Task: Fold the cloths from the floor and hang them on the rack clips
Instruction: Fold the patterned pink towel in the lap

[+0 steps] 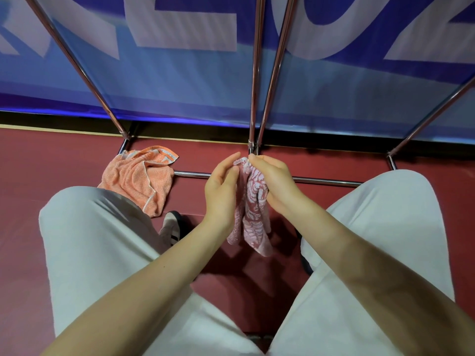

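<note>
Both hands pinch pink patterned cloth point(253, 201) top, bunched, hanging limp.

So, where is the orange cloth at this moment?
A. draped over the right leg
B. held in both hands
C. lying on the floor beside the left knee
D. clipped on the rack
C: the orange cloth lies crumpled on the red floor, while both hands hold the pink cloth.

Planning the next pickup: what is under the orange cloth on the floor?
The orange cloth lies crumpled on the red floor, its far edge over the rack's base bar. Whatever lies beneath its folds is covered; its near corner is behind the knee.
</note>
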`<action>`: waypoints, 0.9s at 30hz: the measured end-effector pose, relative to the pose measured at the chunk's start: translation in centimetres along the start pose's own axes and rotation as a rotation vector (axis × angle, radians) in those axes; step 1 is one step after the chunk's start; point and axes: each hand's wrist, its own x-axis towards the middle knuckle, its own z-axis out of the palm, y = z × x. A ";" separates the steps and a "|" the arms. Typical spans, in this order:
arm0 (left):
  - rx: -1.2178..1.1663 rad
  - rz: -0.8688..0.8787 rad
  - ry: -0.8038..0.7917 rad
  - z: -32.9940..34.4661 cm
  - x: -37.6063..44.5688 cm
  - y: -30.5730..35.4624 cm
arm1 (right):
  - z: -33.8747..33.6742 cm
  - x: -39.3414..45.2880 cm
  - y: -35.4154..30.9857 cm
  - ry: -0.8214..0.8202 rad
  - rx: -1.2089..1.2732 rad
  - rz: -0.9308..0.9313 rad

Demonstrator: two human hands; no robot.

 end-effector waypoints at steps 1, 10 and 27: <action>-0.016 0.002 0.000 0.2 -0.1 0.1 | 0.0 0.1 0.0 -0.005 0.047 0.018; -0.010 0.034 -0.034 1.2 -0.7 0.6 | -0.2 0.5 0.3 -0.092 0.285 0.058; 0.241 0.142 0.109 -1.0 1.2 0.9 | -0.2 -0.5 1.5 -0.190 -0.428 -0.232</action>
